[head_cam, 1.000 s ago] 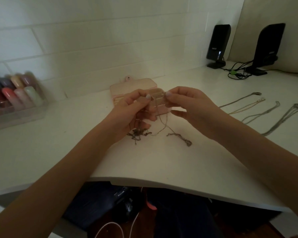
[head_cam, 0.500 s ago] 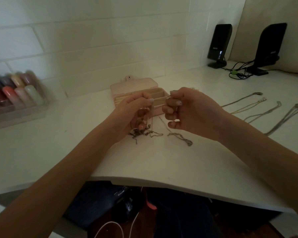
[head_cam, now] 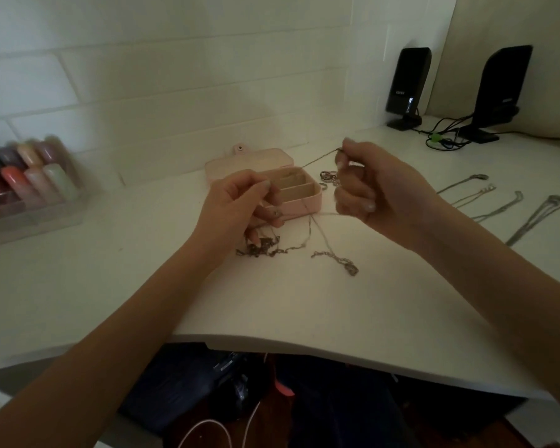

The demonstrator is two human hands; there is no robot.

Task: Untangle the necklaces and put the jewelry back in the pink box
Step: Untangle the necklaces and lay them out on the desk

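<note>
Behind hands, pink box (head_cam: 304,202) open, compartments bare; both hands pinch chain (head_cam: 317,160).

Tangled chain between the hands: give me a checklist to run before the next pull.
1. Right hand pinches the thin metal chain: ok.
2. Left hand holds the other end near the dark tangled clump of chain: ok.
3. Clump fully loosened: not ok, it is bunched on the white desk.
4. Small pink jewelry box open with its lid back: ok.
5. Chain clear of the silver rings beside the box: cannot tell.
6. Straightened necklaces at the right lie apart from the pull: ok.
</note>
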